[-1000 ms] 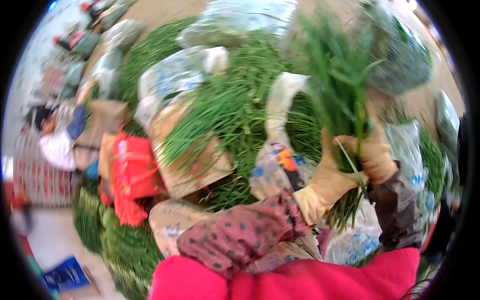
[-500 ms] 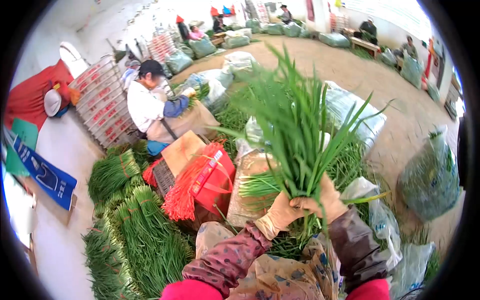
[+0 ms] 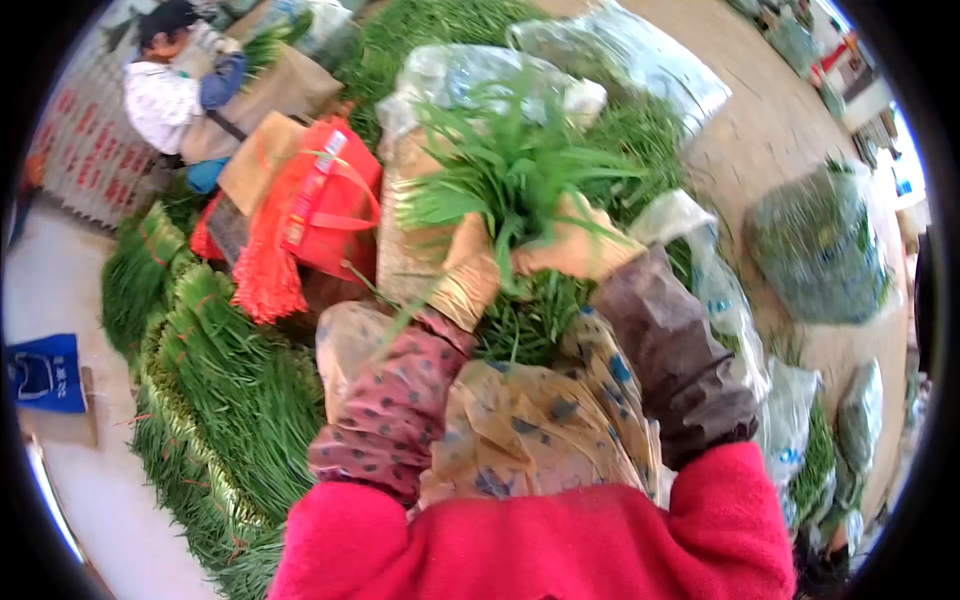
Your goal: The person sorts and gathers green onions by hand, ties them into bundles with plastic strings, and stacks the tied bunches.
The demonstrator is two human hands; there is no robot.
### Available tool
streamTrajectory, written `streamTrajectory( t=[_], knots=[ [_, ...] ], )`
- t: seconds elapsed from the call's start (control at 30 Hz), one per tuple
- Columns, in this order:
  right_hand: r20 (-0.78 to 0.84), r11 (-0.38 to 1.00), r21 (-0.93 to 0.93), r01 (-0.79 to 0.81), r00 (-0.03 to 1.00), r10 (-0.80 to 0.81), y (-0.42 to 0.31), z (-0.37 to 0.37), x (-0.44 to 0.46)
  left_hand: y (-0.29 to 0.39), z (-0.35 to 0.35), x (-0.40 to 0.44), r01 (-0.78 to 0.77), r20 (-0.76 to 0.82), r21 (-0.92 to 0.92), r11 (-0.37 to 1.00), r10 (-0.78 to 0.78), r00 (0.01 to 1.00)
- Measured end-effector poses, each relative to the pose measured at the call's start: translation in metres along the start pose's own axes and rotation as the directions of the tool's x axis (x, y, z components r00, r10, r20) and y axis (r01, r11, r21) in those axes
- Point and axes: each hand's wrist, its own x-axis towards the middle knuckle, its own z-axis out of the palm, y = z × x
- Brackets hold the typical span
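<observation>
Both of my hands, in pale tan gloves, are closed around a loose bunch of green chives [image 3: 520,180] in front of my lap. My left hand [image 3: 470,268] grips its left side, and my right hand [image 3: 580,248] is wrapped round the right side. The leaves fan upward and away, a little blurred. Under the hands lie more loose chives [image 3: 535,315]. Just behind the bunch is a pale board [image 3: 400,250], partly covered by leaves. My stained apron [image 3: 540,425] spreads over my lap.
Tied chive bundles [image 3: 240,370] are stacked at left. A red box [image 3: 340,205] with red ties [image 3: 270,270] stands beside them. A co-worker [image 3: 165,95] sits at upper left by stacked crates [image 3: 85,150]. Filled plastic bags [image 3: 820,245] stand at right.
The view has tipped downward, showing more of my lap and sleeves. The chive bunch has tilted, so its leaves look shorter and spread lower. Both hands still grip it.
</observation>
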Motion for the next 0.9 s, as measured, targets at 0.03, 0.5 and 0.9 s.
streamTrajectory(
  t=[0.03,0.5,0.9],
  knots=[
    [-0.040,0.995,0.101,-0.010,0.999,0.014,-0.015,-0.007,-0.005,-0.002,0.005,0.003,0.029,-0.080,0.029,0.999,-0.027,0.996],
    [-0.268,0.882,0.470,-0.030,0.947,0.175,0.005,0.033,0.000,0.033,0.061,-0.098,0.163,-0.059,0.448,0.879,-0.153,0.986],
    [-0.186,-0.354,0.907,0.229,0.971,0.153,0.020,0.067,-0.062,-0.076,0.034,-0.092,0.276,0.216,-0.301,0.913,-0.216,0.952]
  ],
)
